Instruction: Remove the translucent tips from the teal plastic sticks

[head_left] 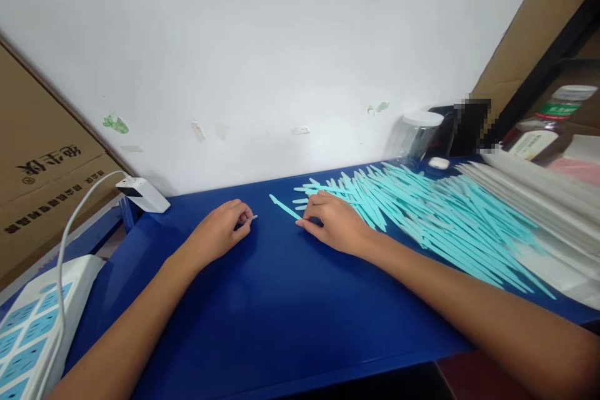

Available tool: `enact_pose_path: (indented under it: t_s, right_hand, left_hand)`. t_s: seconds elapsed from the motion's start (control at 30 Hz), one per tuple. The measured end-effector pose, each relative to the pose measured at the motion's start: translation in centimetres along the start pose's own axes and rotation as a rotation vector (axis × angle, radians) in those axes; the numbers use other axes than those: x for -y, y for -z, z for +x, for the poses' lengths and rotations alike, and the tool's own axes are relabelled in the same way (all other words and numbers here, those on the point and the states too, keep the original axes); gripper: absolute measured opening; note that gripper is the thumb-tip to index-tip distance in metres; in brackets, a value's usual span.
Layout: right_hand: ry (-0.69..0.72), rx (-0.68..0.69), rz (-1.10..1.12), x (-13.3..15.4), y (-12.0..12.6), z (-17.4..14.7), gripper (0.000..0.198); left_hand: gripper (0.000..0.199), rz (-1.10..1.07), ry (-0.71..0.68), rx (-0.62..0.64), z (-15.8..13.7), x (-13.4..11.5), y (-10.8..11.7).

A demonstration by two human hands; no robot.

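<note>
Between the fingertips and thumb of my right hand (330,219) is the lower end of a slim turquoise plastic stick (284,207), shaped like an eyebrow razor. Its far end points up and left, with a small notch near the tip. My left hand (225,228) is closed in a pinch on a small, thin, translucent piece (253,218), mostly hidden by the fingers. The two hands are apart, both just above the blue table (262,312). Beyond and right of my right hand, a large loose pile of similar turquoise sticks (435,219) spreads across the table.
A white power strip (51,312) and a plugged white charger (143,194) are at left, near a cardboard box (51,162). Along the right stand a white-lidded clear jar (419,137), a white earbud case (439,163), stacked white sheets (539,212) and a bottle (539,131).
</note>
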State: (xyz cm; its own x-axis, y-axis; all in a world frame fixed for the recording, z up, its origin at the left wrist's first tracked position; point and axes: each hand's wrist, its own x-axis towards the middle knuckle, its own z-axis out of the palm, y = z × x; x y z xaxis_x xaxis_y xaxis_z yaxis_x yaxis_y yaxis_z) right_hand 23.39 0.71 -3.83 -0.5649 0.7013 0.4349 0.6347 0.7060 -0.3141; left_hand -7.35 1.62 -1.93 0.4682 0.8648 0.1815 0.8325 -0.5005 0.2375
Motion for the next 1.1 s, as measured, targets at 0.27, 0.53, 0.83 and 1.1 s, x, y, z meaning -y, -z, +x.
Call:
enact_pose_path:
  t_s: [0.27, 0.53, 0.83, 1.1]
  right_hand:
    - [-0.050, 0.054, 0.130, -0.6, -0.7, 0.0, 0.014]
    - [-0.137, 0.042, 0.172, -0.4, -0.5, -0.2, 0.007]
    - [-0.151, 0.130, 0.149, 0.2, -0.5, 0.4, 0.014]
    - [-0.184, 0.157, 0.218, -0.6, 0.2, 0.0, 0.016]
  left_hand:
    - [0.030, -0.295, 0.093, -0.062, 0.3, -1.0, 0.1]
    - [0.043, -0.539, 0.209, -0.153, 0.5, -0.2, 0.2]
    - [0.042, -0.792, 0.282, -0.127, 0.6, 0.0, 0.2]
    - [0.042, -0.782, 0.326, -0.154, 0.5, 0.8, 0.3]
